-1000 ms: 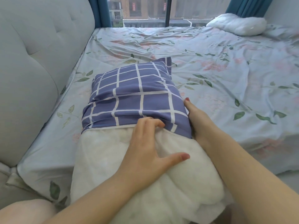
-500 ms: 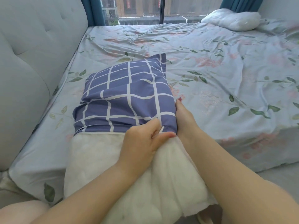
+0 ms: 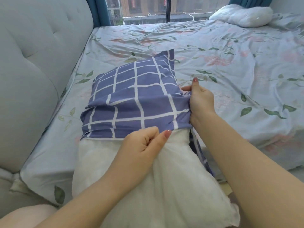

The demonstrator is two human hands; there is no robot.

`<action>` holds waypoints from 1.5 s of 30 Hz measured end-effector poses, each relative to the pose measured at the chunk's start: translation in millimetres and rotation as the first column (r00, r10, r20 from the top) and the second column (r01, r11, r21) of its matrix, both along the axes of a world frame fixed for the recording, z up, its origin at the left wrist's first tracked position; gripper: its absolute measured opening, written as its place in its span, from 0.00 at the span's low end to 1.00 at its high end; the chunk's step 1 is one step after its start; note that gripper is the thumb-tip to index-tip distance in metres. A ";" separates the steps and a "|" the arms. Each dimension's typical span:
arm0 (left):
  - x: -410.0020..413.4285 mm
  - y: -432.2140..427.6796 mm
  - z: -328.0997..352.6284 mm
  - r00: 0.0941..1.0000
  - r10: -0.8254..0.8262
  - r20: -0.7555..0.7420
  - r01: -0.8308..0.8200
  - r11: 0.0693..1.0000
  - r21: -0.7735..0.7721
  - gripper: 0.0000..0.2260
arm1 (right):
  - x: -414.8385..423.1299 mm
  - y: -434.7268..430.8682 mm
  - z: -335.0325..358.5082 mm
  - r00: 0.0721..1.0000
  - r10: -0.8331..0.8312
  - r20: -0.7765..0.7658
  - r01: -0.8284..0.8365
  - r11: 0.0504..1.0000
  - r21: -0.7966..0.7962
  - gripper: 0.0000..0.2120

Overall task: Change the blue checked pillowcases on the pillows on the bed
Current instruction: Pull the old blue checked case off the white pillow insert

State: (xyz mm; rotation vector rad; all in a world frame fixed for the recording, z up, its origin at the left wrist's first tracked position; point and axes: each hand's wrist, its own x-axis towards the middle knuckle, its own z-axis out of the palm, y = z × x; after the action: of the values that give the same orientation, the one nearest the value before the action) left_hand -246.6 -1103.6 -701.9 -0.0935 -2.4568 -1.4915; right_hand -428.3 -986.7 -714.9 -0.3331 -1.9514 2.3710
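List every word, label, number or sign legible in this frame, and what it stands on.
No text can be read.
Through the window, red signs on a building: too blurred to read.
The blue checked pillowcase and floral sheet: pattern only, no text.

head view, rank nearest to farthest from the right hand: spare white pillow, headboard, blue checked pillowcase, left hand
1. blue checked pillowcase: gripped by the right hand at its right edge.
2. left hand: nearer the camera, at the hem.
3. headboard: past the pillowcase, left.
4. spare white pillow: bed's far right corner.
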 end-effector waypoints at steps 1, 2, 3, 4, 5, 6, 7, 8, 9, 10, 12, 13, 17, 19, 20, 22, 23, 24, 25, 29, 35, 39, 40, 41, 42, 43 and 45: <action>2.5 0.2 -0.1 1.000 -0.013 0.019 0.013 0.999 0.039 0.21 | -6.3 2.4 0.8 0.999 -0.034 0.016 0.033 0.999 0.006 0.23; 5.4 0.5 -0.7 0.999 -0.029 0.042 0.026 0.996 0.087 0.21 | -12.4 4.6 1.5 0.998 -0.060 0.030 0.059 0.998 0.011 0.23; 8.4 0.9 -1.8 0.996 -0.056 0.071 0.046 0.990 0.132 0.22 | -18.2 5.9 0.9 0.996 -0.071 0.045 0.071 0.997 0.013 0.23; 11.3 1.0 -3.5 0.991 -0.093 0.099 0.076 0.984 0.163 0.23 | -23.4 6.1 -0.9 0.996 -0.073 0.053 0.072 0.997 0.018 0.23; 13.2 0.4 -4.9 0.982 -0.138 0.127 0.115 0.978 0.175 0.24 | -27.4 5.3 -3.3 0.996 -0.066 0.061 0.065 0.997 0.031 0.23; 14.5 -1.6 -6.3 0.971 -0.184 0.152 0.158 0.972 0.172 0.24 | -30.4 4.1 -6.1 0.996 -0.057 0.074 0.054 0.997 0.050 0.23; 15.2 -5.2 -7.2 0.956 -0.234 0.178 0.205 0.965 0.165 0.24 | -33.1 2.6 -9.0 0.995 -0.049 0.090 0.043 0.997 0.064 0.23; 15.2 -9.7 -8.0 0.939 -0.283 0.196 0.253 0.953 0.165 0.24 | -34.6 1.5 -11.0 0.994 -0.046 0.104 0.038 0.997 0.071 0.23; 14.8 -14.7 -8.0 0.921 -0.326 0.214 0.294 0.941 0.167 0.25 | -35.7 0.6 -12.0 0.993 -0.040 0.115 0.032 0.997 0.066 0.23; 14.5 -18.8 -7.7 0.908 -0.350 0.232 0.318 0.933 0.166 0.24 | -36.8 0.0 -13.1 0.992 -0.031 0.126 0.023 0.998 0.060 0.23; 13.6 -24.7 -9.8 0.901 -0.357 0.245 0.334 0.933 0.131 0.23 | -38.1 -0.1 -13.1 0.989 -0.004 0.145 -0.005 0.998 0.057 0.23; 11.8 -27.2 -11.6 0.911 -0.334 0.241 0.322 0.942 0.092 0.22 | -36.9 0.4 -11.4 0.988 0.017 0.151 -0.027 0.998 0.061 0.23; -6.5 -46.4 -12.0 0.993 -0.038 0.110 0.043 0.998 -0.039 0.20 | -30.3 5.9 -5.5 0.987 0.082 0.141 -0.106 0.979 0.173 0.23; -20.4 -68.7 -5.5 0.969 0.248 0.013 -0.247 0.968 -0.033 0.18 | -22.8 8.5 -5.1 0.990 0.085 0.110 -0.115 0.944 0.309 0.22; -26.9 -82.9 -2.7 0.927 0.374 -0.014 -0.374 0.927 -0.019 0.16 | -18.6 9.0 -5.7 0.994 0.080 0.076 -0.104 0.913 0.394 0.22; -39.3 -116.1 -6.2 0.852 0.523 0.020 -0.523 0.852 -0.021 0.12 | -7.3 9.5 -6.1 0.995 0.098 0.001 -0.083 0.837 0.541 0.20; -45.4 -133.1 -13.8 0.831 0.549 0.091 -0.548 0.836 -0.044 0.14 | 1.4 9.1 -4.2 0.990 0.135 -0.038 -0.087 0.804 0.589 0.16; -50.4 -147.6 -21.4 0.816 0.548 0.185 -0.544 0.836 -0.076 0.19 | 11.1 7.9 -1.9 0.980 0.180 -0.085 -0.087 0.773 0.628 0.13; -53.6 -158.6 -27.8 0.801 0.527 0.284 -0.522 0.847 -0.100 0.26 | 18.6 6.3 -1.5 0.963 0.233 -0.135 -0.087 0.744 0.663 0.13; -62.4 -158.7 -42.7 0.867 0.379 0.324 -0.425 0.901 0.082 0.32 | 40.1 -5.4 -2.2 0.866 0.404 -0.293 -0.037 0.637 0.770 0.19; -69.7 -143.8 -44.5 0.878 0.408 0.249 -0.427 0.904 0.026 0.27 | 52.1 -21.7 -12.2 0.694 0.605 -0.390 -0.068 0.595 0.801 0.25; -63.8 -130.8 -32.8 0.933 0.298 0.203 -0.306 0.952 0.005 0.17 | 54.4 -25.5 -17.2 0.676 0.667 -0.313 -0.060 0.473 0.879 0.31; -61.0 -127.5 -29.3 0.940 0.285 0.190 -0.285 0.958 -0.025 0.19 | 54.7 -26.0 -17.2 0.672 0.672 -0.312 -0.046 0.459 0.887 0.31; -57.3 -124.4 -26.2 0.944 0.272 0.187 -0.265 0.962 -0.060 0.22 | 53.5 -26.6 -17.5 0.668 0.670 -0.323 -0.029 0.457 0.889 0.31; -52.8 -121.2 -23.7 0.946 0.256 0.197 -0.242 0.966 -0.091 0.24 | 52.0 -27.5 -17.1 0.666 0.667 -0.334 -0.015 0.459 0.888 0.31; -48.2 -119.0 -23.3 0.950 0.229 0.214 -0.209 0.972 -0.111 0.26 | 50.1 -28.6 -16.8 0.663 0.665 -0.344 -0.004 0.462 0.887 0.30; -39.2 -115.5 -25.1 0.951 0.161 0.264 -0.126 0.981 -0.146 0.30 | 46.7 -30.9 -17.2 0.647 0.670 -0.363 0.011 0.468 0.883 0.28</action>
State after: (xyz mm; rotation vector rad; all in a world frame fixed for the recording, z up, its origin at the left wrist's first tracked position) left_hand -285.8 -1219.1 -727.0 0.2829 -2.7070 -1.3636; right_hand -381.6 -1017.6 -732.1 0.9862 -2.5011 0.9950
